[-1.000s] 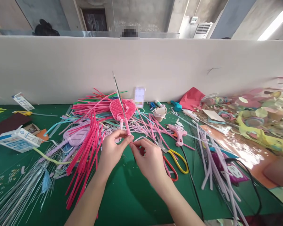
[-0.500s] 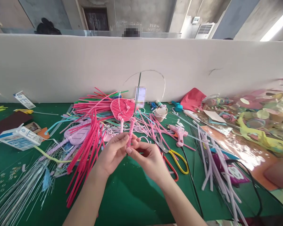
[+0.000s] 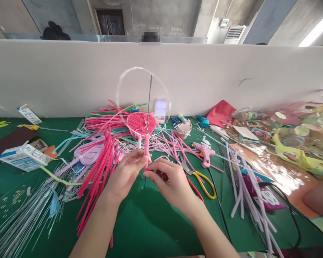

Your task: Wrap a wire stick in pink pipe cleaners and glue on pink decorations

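Note:
A pink pipe-cleaner-wrapped handle stands nearly upright between my hands. My left hand is closed around its middle, with thumb and fingers pressed together. Lower down, my right hand pinches the handle's bottom end. A thin dark rod rises from the handle's top, and a dark tip shows below my fingers. Around the rod appears a pale, blurred hoop, seemingly joined to the handle. Just behind lies a round pink pipe-cleaner fan with small pink flowers and a pale handle of its own.
Red pipe cleaners and a lilac fan lie left, near metal wires. To the right are scissors, a pink glue gun with a black cord, a paper cup and lilac strips. A white partition stands behind.
The hoop and rod have swung left, and the hoop now looks rounder. The handle has shifted slightly left and stands straighter. A dark tip now shows below it. Both hands keep their grip.

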Tool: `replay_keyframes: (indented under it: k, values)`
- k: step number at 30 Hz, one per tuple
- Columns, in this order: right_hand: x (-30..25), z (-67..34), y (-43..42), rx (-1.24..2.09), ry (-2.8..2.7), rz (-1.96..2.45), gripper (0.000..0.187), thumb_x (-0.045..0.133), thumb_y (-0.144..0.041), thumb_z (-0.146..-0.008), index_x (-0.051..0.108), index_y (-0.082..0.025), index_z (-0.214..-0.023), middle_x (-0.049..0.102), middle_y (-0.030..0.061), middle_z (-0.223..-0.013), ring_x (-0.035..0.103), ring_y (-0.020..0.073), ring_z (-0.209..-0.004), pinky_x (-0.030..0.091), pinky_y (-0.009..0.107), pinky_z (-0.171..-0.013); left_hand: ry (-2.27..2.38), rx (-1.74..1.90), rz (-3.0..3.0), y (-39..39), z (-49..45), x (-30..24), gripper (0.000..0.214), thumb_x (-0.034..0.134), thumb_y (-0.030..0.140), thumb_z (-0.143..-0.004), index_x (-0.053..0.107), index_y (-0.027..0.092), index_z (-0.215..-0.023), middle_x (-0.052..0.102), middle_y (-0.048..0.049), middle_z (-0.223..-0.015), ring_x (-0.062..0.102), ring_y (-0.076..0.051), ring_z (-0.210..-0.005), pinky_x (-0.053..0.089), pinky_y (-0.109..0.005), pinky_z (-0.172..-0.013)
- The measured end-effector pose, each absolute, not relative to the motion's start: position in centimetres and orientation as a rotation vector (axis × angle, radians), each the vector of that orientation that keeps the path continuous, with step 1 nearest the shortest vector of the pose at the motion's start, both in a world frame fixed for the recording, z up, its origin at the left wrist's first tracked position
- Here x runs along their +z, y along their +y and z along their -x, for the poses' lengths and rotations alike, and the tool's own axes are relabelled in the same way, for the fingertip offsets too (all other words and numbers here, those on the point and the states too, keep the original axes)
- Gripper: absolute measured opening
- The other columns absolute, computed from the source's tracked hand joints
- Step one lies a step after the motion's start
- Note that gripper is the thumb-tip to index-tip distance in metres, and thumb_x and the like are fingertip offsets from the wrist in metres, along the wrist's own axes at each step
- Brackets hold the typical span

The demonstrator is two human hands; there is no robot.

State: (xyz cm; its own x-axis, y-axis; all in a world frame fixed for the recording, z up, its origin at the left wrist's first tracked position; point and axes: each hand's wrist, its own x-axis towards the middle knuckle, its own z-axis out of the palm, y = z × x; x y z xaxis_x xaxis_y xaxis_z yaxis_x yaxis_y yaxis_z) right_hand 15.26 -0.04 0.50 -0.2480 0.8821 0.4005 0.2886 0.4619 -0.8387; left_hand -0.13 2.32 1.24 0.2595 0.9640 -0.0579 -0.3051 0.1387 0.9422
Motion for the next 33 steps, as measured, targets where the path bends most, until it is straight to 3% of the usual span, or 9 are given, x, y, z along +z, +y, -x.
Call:
replay_keyframes:
  k: [4,6,10,15,20,23,26,30,33]
  values:
    - [0.3,-15.0,0.4,0.977,-1.629,0.932,0.016,0.065,-0.031,-0.088,0.069,-0.017,-0.079,0.062,0.0011,-0.073,0.048,0.011,-0.06,0.039,0.023,-0.055,0.558,0.962,-0.775,2.4,0.1,1.1,0.027,0.085,0.044,-0.065,0.068,0.022,-0.066,0.065,-0.0029,-0.089,0.061,-0.019,-0.086,0.048,-0.029,-0.075]
    - [0.1,-15.1,0.5,0.996,-1.583,0.988,0.019,0.065,-0.033,-0.087,0.068,-0.017,-0.077,0.061,0.0002,-0.07,0.045,0.0102,-0.057,0.037,0.023,-0.052,0.603,0.989,-0.81,2.5,-0.2,0.9,0.025,0.082,0.046,-0.069,0.071,0.023,-0.071,0.067,-0.0038,-0.094,0.062,-0.021,-0.091,0.049,-0.031,-0.079]
    - [0.0,-15.4,0.5,0.749,-1.605,1.199,0.019,0.063,-0.029,-0.087,0.066,-0.017,-0.073,0.061,-0.0001,-0.065,0.048,0.0105,-0.055,0.036,0.023,-0.052,1.054,1.208,-1.233,2.5,-0.9,1.1,0.021,0.072,0.043,-0.081,0.072,0.025,-0.092,0.07,-0.0032,-0.098,0.061,-0.022,-0.101,0.044,-0.034,-0.092]
    - [0.0,-15.1,0.2,0.455,-1.723,1.301,0.019,0.058,-0.024,-0.09,0.068,-0.017,-0.076,0.064,0.0032,-0.071,0.055,0.0131,-0.059,0.038,0.025,-0.056,1.531,1.302,-1.66,1.9,-1.7,1.7,0.014,0.071,0.036,-0.08,0.07,0.021,-0.08,0.071,-0.0026,-0.082,0.064,-0.022,-0.082,0.045,-0.034,-0.08]
    - [0.5,-15.2,0.1,0.849,-1.64,1.192,0.015,0.064,-0.028,-0.087,0.07,-0.018,-0.078,0.063,0.0009,-0.07,0.051,0.0115,-0.059,0.039,0.023,-0.056,1.211,1.211,-1.281,2.2,-0.8,2.4,0.021,0.076,0.039,-0.074,0.073,0.018,-0.076,0.069,-0.003,-0.076,0.062,-0.02,-0.076,0.047,-0.031,-0.074]
    - [1.2,-15.5,-0.1,1.235,-1.515,1.03,0.027,0.067,-0.043,-0.085,0.069,-0.017,-0.079,0.062,0.0014,-0.071,0.048,0.0112,-0.061,0.038,0.024,-0.054,0.954,1.124,-1.076,2.4,-0.1,2.8,0.024,0.081,0.04,-0.07,0.072,0.018,-0.068,0.06,-0.0008,-0.069,0.055,-0.015,-0.068,0.046,-0.028,-0.067]
    - [1.6,-15.3,-0.4,1.516,-1.35,0.848,0.039,0.071,-0.055,-0.079,0.067,-0.016,-0.075,0.059,0.0007,-0.068,0.045,0.0094,-0.057,0.035,0.023,-0.051,0.734,1.03,-0.894,2.4,-0.1,2.7,0.031,0.081,0.047,-0.069,0.069,0.019,-0.065,0.051,-0.0007,-0.074,0.051,-0.014,-0.068,0.047,-0.027,-0.062]
    - [1.8,-14.6,-0.8,1.641,-1.2,0.742,0.042,0.074,-0.057,-0.076,0.065,-0.016,-0.071,0.048,-0.0045,-0.056,0.034,0.0058,-0.048,0.028,0.021,-0.046,0.59,1.045,-0.751,2.1,-0.9,2.1,0.034,0.084,0.048,-0.066,0.065,0.02,-0.062,0.048,-0.0013,-0.078,0.055,-0.018,-0.083,0.051,-0.029,-0.075]
    - [1.5,-14.4,-1.0,1.625,-1.196,0.774,0.041,0.072,-0.056,-0.077,0.064,-0.016,-0.073,0.048,-0.0043,-0.058,0.034,0.006,-0.049,0.029,0.022,-0.046,0.665,1.05,-0.846,2.1,-0.9,2.1,0.035,0.08,0.052,-0.069,0.068,0.02,-0.065,0.053,-0.0028,-0.078,0.057,-0.02,-0.084,0.051,-0.031,-0.075]
